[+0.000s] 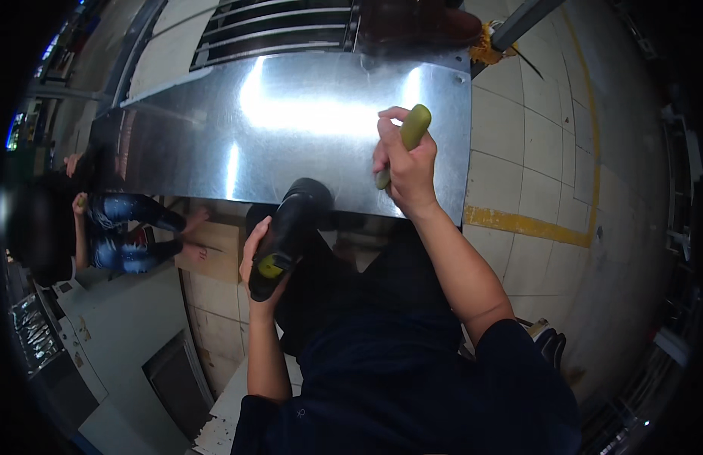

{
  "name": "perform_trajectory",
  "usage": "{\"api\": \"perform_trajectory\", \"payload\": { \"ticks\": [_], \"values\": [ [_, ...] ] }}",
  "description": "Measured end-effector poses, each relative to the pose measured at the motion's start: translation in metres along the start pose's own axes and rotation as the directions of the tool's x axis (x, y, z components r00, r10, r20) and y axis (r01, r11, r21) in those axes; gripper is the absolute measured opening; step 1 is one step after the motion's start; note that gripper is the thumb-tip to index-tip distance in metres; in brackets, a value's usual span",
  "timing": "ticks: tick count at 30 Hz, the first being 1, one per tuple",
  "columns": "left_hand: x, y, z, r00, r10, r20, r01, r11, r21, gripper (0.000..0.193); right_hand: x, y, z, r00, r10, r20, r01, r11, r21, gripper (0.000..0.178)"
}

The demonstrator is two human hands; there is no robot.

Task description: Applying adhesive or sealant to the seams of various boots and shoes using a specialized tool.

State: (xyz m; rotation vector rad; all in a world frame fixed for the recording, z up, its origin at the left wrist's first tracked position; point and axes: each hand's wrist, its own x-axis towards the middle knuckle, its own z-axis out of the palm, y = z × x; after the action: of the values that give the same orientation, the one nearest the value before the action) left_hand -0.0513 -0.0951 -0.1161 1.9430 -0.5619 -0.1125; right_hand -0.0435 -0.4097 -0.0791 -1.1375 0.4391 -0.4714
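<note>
My left hand (258,258) is closed around the ankle end of a black boot (297,216). The boot's toe points away from me over the near edge of the metal table (192,144). A yellow-green surface shows within its opening. Farther right, above the table, my right hand (407,163) is wrapped round a long, rounded olive-green piece (416,127). One end of it stands out above the fist and a paler end shows below. Its exact kind cannot be made out. The piece and the boot are apart.
Dark brown footwear (442,30) sits at the table's far edge, near a metal post (522,26) with yellow material around it. A metal rack (275,34) adjoins the far side. At the left, a person in jeans (135,231) sits with bare feet on brown board (215,246).
</note>
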Motion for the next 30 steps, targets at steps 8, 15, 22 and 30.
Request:
{"api": "perform_trajectory", "payload": {
  "ticks": [8,15,22,30],
  "values": [
    [-0.002,-0.007,0.005,0.998,0.058,-0.030,-0.057,0.998,0.033,0.090,0.004,-0.007,0.062,0.913,0.295,0.282,-0.396,0.807,0.438,0.031],
    [-0.002,-0.006,0.006,0.990,0.127,-0.054,-0.121,0.988,0.100,0.051,0.018,0.007,0.085,0.889,0.366,0.276,-0.444,0.838,0.318,0.026],
    [0.012,0.002,0.008,0.971,0.215,-0.101,-0.200,0.970,0.136,0.036,0.013,-0.002,0.099,0.861,0.308,0.404,-0.422,0.876,0.233,0.021],
    [-0.001,-0.006,-0.001,0.998,0.048,0.041,-0.050,0.998,0.045,0.078,0.016,0.012,0.079,0.811,0.370,0.453,-0.521,0.810,0.270,0.026]
  ]
}}
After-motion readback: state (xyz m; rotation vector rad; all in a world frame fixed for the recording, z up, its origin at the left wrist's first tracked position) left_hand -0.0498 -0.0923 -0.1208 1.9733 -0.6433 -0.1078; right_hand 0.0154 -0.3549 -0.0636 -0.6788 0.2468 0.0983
